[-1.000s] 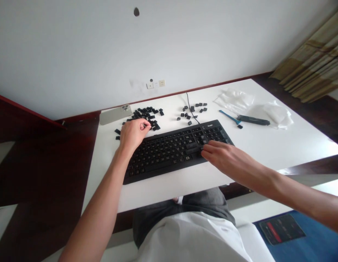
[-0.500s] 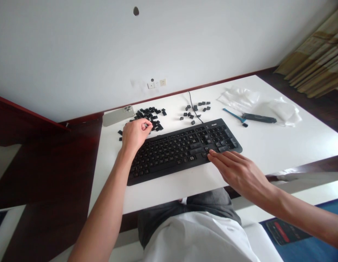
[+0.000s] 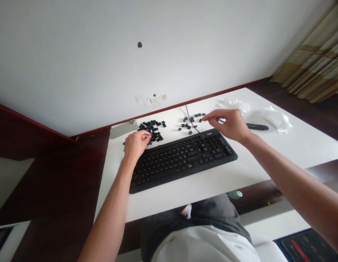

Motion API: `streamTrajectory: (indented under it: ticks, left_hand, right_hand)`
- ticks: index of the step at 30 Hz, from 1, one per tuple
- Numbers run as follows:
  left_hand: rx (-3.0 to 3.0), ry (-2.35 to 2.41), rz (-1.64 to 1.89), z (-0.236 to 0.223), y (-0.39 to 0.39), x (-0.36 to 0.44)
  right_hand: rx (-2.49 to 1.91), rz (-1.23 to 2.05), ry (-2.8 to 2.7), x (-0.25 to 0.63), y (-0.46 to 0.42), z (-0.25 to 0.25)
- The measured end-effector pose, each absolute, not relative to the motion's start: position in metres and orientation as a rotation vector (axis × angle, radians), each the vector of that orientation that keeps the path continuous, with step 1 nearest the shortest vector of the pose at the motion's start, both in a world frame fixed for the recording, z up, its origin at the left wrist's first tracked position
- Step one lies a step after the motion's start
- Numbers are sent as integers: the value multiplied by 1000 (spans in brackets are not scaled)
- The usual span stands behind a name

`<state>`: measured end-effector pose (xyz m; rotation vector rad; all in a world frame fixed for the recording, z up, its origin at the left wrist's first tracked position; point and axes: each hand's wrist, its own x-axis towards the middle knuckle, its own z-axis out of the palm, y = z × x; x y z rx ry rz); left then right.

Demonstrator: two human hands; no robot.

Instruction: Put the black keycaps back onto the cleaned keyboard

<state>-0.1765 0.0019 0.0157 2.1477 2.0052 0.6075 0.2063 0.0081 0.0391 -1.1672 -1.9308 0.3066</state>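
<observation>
White desk point(image 3: 299, 143) w/ dark red-brown wood trim along its far edge, pushed against a plain white wall point(image 3: 103, 54); 2 wall sockets point(image 3: 159, 98) sit just above the desk at 12 o'clock, and a beige striped curtain point(image 3: 316, 54) hangs at 2 o'clock. On the desk, a pale phone point(image 3: 123, 129) lies at 10 o'clock, and a crumpled clear plastic bag point(image 3: 269, 120) w/ a black-handled tool point(image 3: 257, 126) at 2 o'clock. Black wired kbd point(image 3: 182, 160) sits angled mid-desk, nearer the person, its cable point(image 3: 191, 122) running off toward 12 o'clock. 2 groups of loose black keycaps lie beyond it: a dense pile point(image 3: 150, 128) at 11 o'clock, a sparser group point(image 3: 192, 123) at 12. L hand point(image 3: 135, 145) is at the pile, fingertips point(image 3: 147, 135) pressed together in a pinch on sth too small to tell. R hand point(image 3: 229, 125) hovers past the kbd's far edge, fingers point(image 3: 209, 117) stretched toward the sparser group; can't tell if it holds anything.
</observation>
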Motion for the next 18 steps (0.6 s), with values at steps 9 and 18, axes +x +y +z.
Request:
streamTrajectory:
  ticks: [9,18]
  left_hand:
    - [2367,1715,563,3,1,-167]
    - [2683,1589,314,8,12,-156]
  right_hand:
    - [-1221,347,-1642,208,104,-14]
    - [-1253,535,-1662,202,103,-34]
